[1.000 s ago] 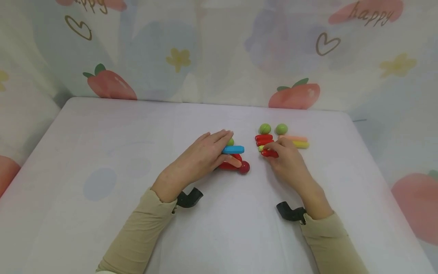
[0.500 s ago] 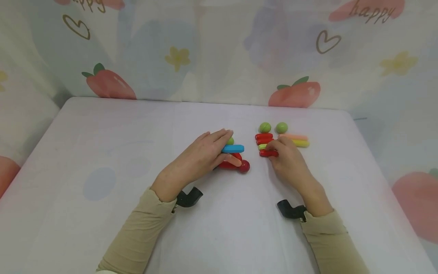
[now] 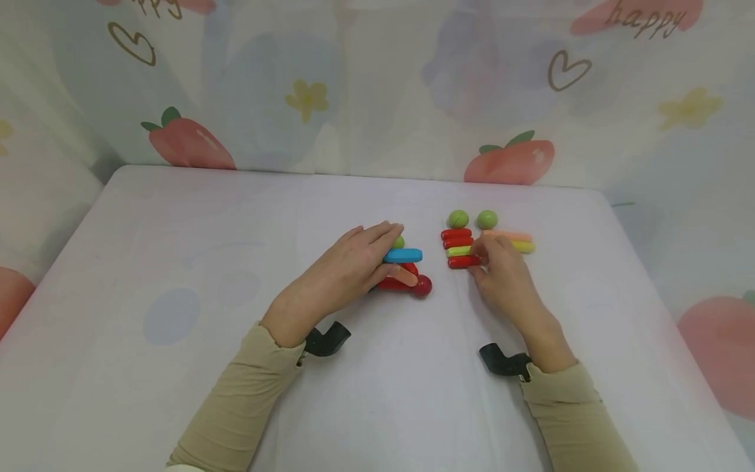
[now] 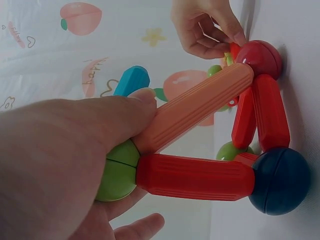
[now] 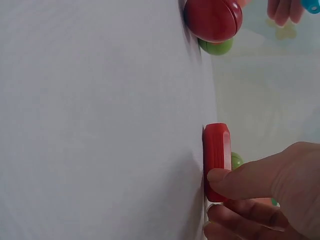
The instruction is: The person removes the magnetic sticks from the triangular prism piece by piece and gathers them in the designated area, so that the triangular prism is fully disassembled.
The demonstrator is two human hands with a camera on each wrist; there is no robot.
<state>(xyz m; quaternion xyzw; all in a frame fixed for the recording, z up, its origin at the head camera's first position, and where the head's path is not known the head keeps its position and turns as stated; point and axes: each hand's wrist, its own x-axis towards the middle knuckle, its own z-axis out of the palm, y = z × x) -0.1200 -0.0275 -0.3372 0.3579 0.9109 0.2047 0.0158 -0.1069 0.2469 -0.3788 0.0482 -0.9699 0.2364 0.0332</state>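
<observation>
My left hand (image 3: 377, 257) grips a small frame of magnetic rods and balls on the white table (image 3: 177, 262). The frame has a blue rod (image 3: 404, 255), an orange rod (image 4: 195, 107), red rods (image 4: 195, 176), a red ball (image 3: 422, 286), a green ball (image 4: 117, 172) and a dark blue ball (image 4: 280, 180). The thumb lies on the orange rod. My right hand (image 3: 485, 254) pinches the right end of a red rod (image 3: 462, 262), the nearest in a short row of two red rods (image 3: 456, 234) and a yellow-green rod (image 3: 458, 251). In the right wrist view the thumb (image 5: 250, 182) rests on this red rod (image 5: 216, 155).
Two green balls (image 3: 457, 218) (image 3: 486, 219) lie just behind the row. An orange rod (image 3: 508, 235) and a yellow rod (image 3: 525, 247) lie to the row's right, partly behind my right hand. A printed fabric backdrop (image 3: 377, 92) rises behind the table.
My right hand has slid the red rod up against the row, so it now lies parallel to the others, and the fingers have shifted to its right end. The left hand stayed still.
</observation>
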